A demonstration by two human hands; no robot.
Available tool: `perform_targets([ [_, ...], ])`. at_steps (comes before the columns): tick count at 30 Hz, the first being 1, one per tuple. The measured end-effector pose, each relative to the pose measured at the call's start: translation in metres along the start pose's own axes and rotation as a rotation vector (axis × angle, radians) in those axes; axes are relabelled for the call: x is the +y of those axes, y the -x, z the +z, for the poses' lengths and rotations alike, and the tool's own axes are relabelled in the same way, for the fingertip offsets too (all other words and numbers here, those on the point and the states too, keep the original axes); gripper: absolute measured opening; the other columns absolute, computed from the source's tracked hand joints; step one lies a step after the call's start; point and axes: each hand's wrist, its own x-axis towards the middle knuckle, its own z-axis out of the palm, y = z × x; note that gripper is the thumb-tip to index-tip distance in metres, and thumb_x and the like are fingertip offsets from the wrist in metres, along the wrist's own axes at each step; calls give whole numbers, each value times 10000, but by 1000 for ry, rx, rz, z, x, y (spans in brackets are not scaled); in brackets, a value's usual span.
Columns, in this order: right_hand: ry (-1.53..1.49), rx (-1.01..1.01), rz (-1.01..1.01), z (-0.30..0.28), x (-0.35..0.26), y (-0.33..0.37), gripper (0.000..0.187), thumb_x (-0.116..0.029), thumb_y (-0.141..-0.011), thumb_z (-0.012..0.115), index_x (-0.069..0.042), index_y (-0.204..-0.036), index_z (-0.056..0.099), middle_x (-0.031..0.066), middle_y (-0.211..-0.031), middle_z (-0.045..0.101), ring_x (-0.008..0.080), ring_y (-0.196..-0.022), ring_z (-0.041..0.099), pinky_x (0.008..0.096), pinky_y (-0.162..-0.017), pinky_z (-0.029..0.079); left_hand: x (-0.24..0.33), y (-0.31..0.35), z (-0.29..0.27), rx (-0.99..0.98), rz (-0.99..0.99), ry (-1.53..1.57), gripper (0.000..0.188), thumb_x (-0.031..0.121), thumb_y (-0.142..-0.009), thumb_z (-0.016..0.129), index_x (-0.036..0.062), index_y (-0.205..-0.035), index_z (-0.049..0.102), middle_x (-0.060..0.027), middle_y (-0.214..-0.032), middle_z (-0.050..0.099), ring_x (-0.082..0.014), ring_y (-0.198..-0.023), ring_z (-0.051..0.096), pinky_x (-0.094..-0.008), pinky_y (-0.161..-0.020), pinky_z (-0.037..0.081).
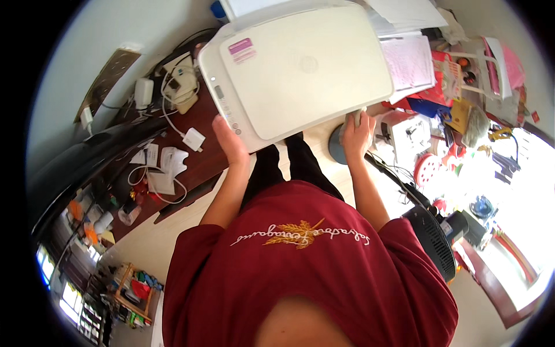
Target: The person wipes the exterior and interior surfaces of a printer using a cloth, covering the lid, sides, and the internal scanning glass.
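Note:
A white flatbed printer (324,69) with a closed lid fills the upper middle of the view, turned at a slant. A purple label sits on its lid, and a strip of small buttons runs down its left side. My left hand (232,144) grips the front left corner, thumb side against the casing and the other fingers hidden beneath. At the front edge, right of centre, my right hand (356,137) has its fingers bent up against the printer. What those fingertips press on underneath is hidden.
On the left, a dark red desk (199,118) bears a white charger (193,139), cables and papers. A power strip (107,81) hangs on the wall. Printed sheets (407,63) lie right of the printer. Cluttered goods and a black fan (430,240) stand further right.

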Motion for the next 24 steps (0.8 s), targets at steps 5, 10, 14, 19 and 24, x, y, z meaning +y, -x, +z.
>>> perform_targets([
  [5,-381,160,127,-39,-13,-32,449,-227,-858,625,65,-1184,526,216,-1132,527,316,-1015,529,394,-887,429,19,8,4,0,-55,54,394,358,-980,339,12,-1121,467,-74,-1013,500,-160,-910,493,-311,-836,408],
  [10,-263,-5,-473,-21,-116,-23,399,-124,-850,616,-75,-1240,552,110,-950,589,224,-832,579,307,-672,496,24,9,6,20,-83,30,380,341,-974,341,14,-1112,477,-55,-1023,491,-150,-924,483,-298,-840,403],
  [14,-222,-257,-984,56,-184,11,433,-62,-749,576,-282,-1119,618,46,-884,491,189,-708,607,325,-504,515,15,1,5,-29,-32,37,382,341,-974,353,13,-1122,479,-45,-1029,486,-142,-935,475,-292,-855,395],
  [19,46,-58,-811,78,-152,-119,357,-38,-807,478,-217,-1092,595,79,-919,555,239,-714,588,353,-506,497,23,9,6,-1,-93,18,398,364,-984,354,15,-1128,479,-57,-1017,502,-142,-938,473,-288,-857,392],
  [24,98,105,-298,29,-84,-183,421,-39,-819,501,-148,-1220,569,162,-1030,491,313,-850,556,444,-719,475,16,8,6,-2,-55,50,386,350,-987,360,13,-1136,478,-57,-1021,508,-139,-924,477,-284,-846,395],
])
